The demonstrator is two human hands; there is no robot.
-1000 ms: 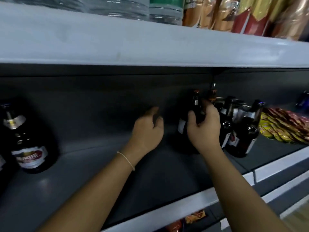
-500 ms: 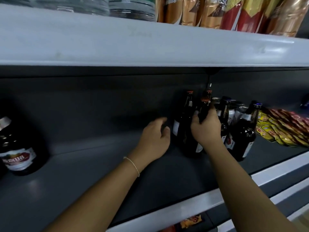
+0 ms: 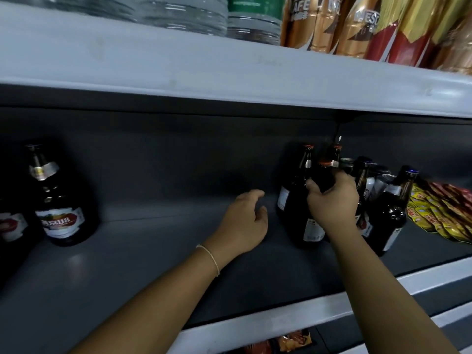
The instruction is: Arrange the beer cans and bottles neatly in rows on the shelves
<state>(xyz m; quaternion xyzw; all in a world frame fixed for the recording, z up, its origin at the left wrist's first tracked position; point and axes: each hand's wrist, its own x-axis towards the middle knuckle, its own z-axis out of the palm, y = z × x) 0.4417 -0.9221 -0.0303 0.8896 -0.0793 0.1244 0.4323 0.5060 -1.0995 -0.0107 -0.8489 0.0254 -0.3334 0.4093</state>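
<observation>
My right hand is grasping a brown beer bottle by its shoulder, upright, long axis vertical, on the gray shelf. My left hand is hovering released at 9 o'clock of it, nearer the bare stretch where I am judging the row goes.
</observation>
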